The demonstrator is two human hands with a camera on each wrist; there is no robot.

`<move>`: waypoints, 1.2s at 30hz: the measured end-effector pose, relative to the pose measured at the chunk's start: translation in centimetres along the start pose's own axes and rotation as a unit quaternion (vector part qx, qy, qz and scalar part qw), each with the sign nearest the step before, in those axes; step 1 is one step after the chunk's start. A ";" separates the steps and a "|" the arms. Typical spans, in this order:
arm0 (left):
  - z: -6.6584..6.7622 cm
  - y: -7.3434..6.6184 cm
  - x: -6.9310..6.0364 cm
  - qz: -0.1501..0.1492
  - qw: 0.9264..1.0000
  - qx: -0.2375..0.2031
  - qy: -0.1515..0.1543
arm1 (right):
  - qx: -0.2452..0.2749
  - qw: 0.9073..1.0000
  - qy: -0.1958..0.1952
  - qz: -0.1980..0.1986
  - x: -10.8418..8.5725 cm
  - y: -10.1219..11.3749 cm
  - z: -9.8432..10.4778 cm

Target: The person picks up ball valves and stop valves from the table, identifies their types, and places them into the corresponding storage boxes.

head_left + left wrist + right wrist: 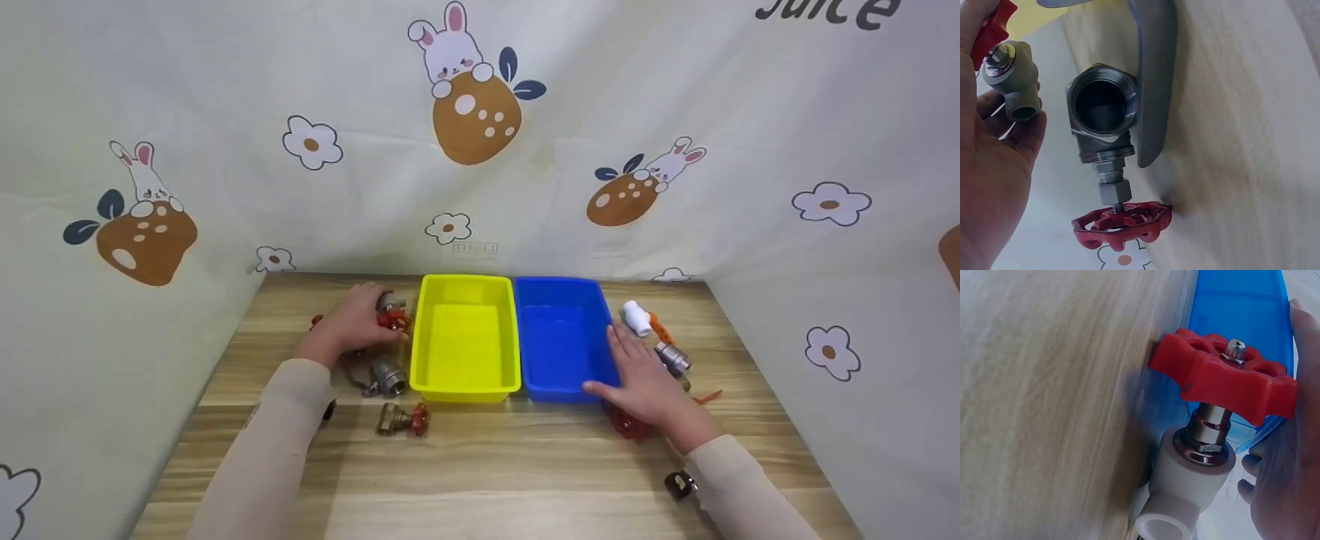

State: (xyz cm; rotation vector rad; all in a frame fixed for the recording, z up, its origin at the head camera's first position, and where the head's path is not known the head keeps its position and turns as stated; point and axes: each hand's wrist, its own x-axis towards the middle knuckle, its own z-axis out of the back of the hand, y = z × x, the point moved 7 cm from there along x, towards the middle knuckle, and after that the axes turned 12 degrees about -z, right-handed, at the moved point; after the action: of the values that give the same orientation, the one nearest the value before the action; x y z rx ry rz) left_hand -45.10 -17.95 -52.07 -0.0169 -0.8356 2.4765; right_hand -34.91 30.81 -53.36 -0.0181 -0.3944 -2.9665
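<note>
Red-handled white valve (1208, 429) lies beside my right hand (641, 379), unclenched against the blue bin (559, 341); my left hand (351, 322) pinches the grey valve (1016, 81), best steered clear of the steel valve (1106, 151) alongside.

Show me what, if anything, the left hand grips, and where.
A rounded, grey plastic-looking valve with a red handle, held at its body by curled fingers.

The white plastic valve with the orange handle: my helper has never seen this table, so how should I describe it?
Start at the blue rectangular plastic tray. Outside its right side, toward the far end, the white plastic valve lies beyond the right hand. Its white body and orange handle set it apart from the silver metal fitting beside it.
</note>
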 end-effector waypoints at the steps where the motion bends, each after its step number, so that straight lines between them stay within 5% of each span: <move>1: 0.1 -0.1 -0.1 0.001 1.000 -0.005 -0.001 | 0.000 1.000 0.002 -0.002 0.0 0.0 0.0; 20: 0.8 -1.0 0.0 0.009 1.000 -0.009 -0.027 | 0.006 1.000 0.000 0.004 0.2 -0.2 -0.2; 36: 0.5 -4.4 1.2 -0.044 0.999 -0.015 -0.024 | 0.003 1.000 0.013 -0.002 0.2 -0.2 -0.3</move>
State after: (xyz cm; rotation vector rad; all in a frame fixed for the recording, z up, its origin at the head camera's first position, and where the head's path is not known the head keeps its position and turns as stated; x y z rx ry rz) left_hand -44.17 -14.63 -49.01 0.0667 -0.8757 2.3910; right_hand -35.11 30.87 -53.65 0.0213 -0.4020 -2.9661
